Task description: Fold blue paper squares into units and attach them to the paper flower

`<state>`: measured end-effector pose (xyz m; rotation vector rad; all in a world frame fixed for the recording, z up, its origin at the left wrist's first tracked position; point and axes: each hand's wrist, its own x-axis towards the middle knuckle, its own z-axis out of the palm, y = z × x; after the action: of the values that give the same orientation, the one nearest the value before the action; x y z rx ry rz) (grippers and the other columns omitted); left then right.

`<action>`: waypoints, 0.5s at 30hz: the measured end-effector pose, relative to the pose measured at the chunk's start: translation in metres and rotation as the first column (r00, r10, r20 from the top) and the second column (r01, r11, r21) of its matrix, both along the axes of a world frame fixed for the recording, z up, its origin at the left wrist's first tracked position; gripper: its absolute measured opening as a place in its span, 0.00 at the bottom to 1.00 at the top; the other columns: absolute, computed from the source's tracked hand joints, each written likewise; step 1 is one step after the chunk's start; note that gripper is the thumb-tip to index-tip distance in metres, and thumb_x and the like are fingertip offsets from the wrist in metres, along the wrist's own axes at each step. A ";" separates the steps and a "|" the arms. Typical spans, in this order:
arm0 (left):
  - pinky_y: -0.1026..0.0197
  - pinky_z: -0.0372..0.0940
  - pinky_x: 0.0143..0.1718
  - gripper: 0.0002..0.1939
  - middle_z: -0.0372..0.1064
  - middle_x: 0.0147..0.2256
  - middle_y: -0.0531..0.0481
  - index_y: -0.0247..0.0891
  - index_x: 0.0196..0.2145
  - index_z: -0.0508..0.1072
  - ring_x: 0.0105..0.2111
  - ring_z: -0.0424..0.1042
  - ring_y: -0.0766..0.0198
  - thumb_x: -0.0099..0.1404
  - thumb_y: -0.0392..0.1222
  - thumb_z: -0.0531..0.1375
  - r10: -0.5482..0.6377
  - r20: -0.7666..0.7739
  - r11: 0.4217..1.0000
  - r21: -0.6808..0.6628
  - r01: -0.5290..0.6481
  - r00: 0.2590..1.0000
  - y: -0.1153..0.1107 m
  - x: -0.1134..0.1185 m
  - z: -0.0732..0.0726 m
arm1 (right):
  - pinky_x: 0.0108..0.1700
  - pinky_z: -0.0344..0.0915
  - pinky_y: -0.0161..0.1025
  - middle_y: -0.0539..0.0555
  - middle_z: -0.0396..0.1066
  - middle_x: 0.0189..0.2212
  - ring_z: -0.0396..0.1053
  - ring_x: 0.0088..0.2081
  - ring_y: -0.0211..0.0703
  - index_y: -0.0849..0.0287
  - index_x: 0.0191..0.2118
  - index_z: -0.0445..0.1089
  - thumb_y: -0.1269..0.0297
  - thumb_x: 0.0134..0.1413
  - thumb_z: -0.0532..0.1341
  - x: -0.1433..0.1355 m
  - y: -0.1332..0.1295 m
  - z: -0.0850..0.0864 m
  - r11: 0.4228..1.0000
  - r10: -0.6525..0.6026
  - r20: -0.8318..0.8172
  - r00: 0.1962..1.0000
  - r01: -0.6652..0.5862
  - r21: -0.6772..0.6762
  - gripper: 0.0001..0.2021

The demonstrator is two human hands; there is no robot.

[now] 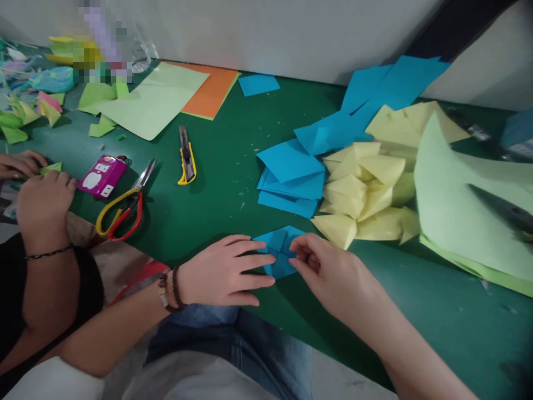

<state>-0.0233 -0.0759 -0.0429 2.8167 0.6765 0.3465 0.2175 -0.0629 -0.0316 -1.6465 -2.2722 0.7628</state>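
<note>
Folding appears in hand at the blue paper; left hand spreads loosely over its left side; right hand pinches its right edge; next move likely calls for firm creasing.

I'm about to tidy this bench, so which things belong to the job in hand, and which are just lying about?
Seems part of the job:
creased blue paper, under the left hand's fingers, its edge at the right hand
perhaps the loose blue sheets, same colour

Seems just lying about:
scissors
yellow cutter
purple box
orange paper
</note>
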 end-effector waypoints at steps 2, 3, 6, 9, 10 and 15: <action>0.48 0.54 0.60 0.18 0.63 0.61 0.55 0.45 0.51 0.73 0.60 0.60 0.53 0.71 0.55 0.53 -0.010 -0.010 1.000 0.007 0.010 1.000 0.000 0.000 0.000 | 0.23 0.60 0.32 0.47 0.71 0.25 0.68 0.23 0.37 0.54 0.34 0.66 0.66 0.53 0.57 0.000 0.000 0.001 1.000 -0.003 0.010 1.000 0.003 -0.003 0.02; 0.48 0.54 0.61 0.18 0.63 0.61 0.56 0.45 0.51 0.73 0.60 0.59 0.53 0.71 0.55 0.53 -0.014 -0.014 1.000 0.008 0.014 1.000 0.000 0.000 0.000 | 0.23 0.60 0.32 0.47 0.71 0.25 0.68 0.23 0.37 0.54 0.34 0.66 0.66 0.53 0.57 -0.001 0.000 0.001 1.000 -0.003 0.014 1.000 0.003 -0.003 0.02; 0.48 0.52 0.61 0.18 0.62 0.61 0.58 0.45 0.51 0.72 0.61 0.58 0.53 0.71 0.54 0.52 -0.016 -0.017 1.000 -0.004 0.016 1.000 0.001 0.000 0.000 | 0.23 0.60 0.32 0.47 0.70 0.25 0.68 0.23 0.37 0.54 0.34 0.66 0.66 0.53 0.56 -0.001 0.000 0.000 1.000 0.002 0.015 1.000 -0.002 0.000 0.03; 0.47 0.53 0.60 0.18 0.63 0.61 0.56 0.45 0.51 0.72 0.61 0.58 0.53 0.71 0.55 0.53 -0.005 -0.012 0.999 -0.041 0.004 1.000 0.001 0.000 0.000 | 0.23 0.60 0.32 0.47 0.70 0.25 0.67 0.22 0.36 0.54 0.34 0.66 0.66 0.53 0.56 0.000 0.002 -0.002 1.000 0.016 0.005 1.000 -0.016 -0.002 0.03; 0.47 0.53 0.60 0.18 0.63 0.61 0.56 0.45 0.51 0.72 0.61 0.58 0.52 0.71 0.55 0.53 -0.001 -0.008 0.999 -0.051 0.000 1.000 0.001 0.000 0.000 | 0.23 0.60 0.32 0.48 0.70 0.25 0.67 0.22 0.36 0.54 0.34 0.66 0.66 0.53 0.56 0.000 0.003 -0.002 1.000 0.021 0.000 1.000 -0.021 -0.002 0.03; 0.47 0.55 0.59 0.18 0.64 0.60 0.53 0.45 0.51 0.72 0.61 0.58 0.52 0.70 0.55 0.53 0.003 0.008 0.998 -0.058 -0.003 1.000 0.001 0.000 0.000 | 0.22 0.62 0.33 0.49 0.71 0.25 0.67 0.21 0.37 0.53 0.39 0.68 0.61 0.55 0.56 0.004 -0.006 0.012 0.999 0.026 -0.080 0.996 -0.022 0.039 0.07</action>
<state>-0.0230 -0.0746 -0.0427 2.7587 0.6777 0.3335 0.2213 -0.0685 -0.0198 -1.5462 -2.2410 0.7715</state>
